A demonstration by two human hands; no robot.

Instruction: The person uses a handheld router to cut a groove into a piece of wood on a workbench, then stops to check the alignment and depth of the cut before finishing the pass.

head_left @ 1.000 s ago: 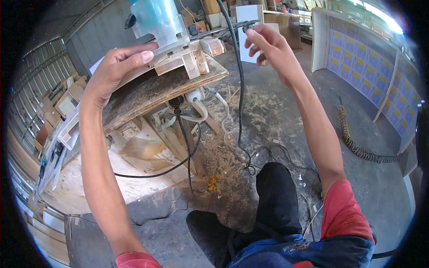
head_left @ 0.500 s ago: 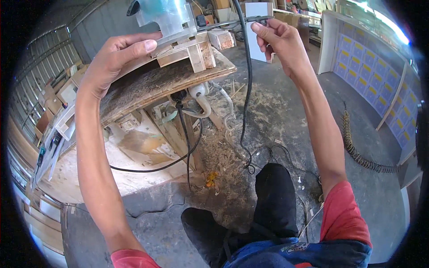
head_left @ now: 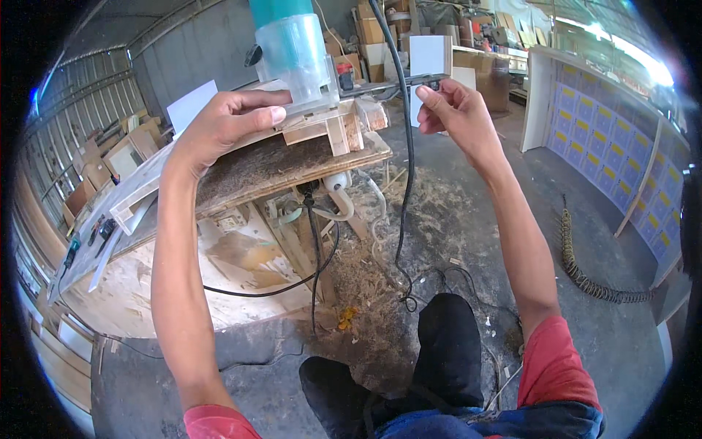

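The bench top's [head_left: 281, 168] near edge runs slantwise from the near left to a blunt right corner, and beyond that corner grey floor [head_left: 504, 197] spreads right towards the panel printed with blue and yellow squares [head_left: 585, 124]. A black cord [head_left: 409, 150] hangs between the right hand [head_left: 462, 113] and the bench corner, limiting the gap there. The teal power tool [head_left: 292, 55] stands upright at the bench's far right, on a build-up of wooden blocks [head_left: 340, 135]. The left hand [head_left: 223, 121] is half curled just beside its base, thumb apart from the fingers; the fingertips' grip is hard to see, so I cannot tell how firm it is. The right hand is closed in a pinch on the right end of a slim dark bar [head_left: 398, 87]. The tool's lower housing is cloudy, see-through plastic; the bench top has a rough, dusty brown face and layered edge, the blocks are pale and square-cut, and curly shavings [head_left: 373, 271] litter the floor below.
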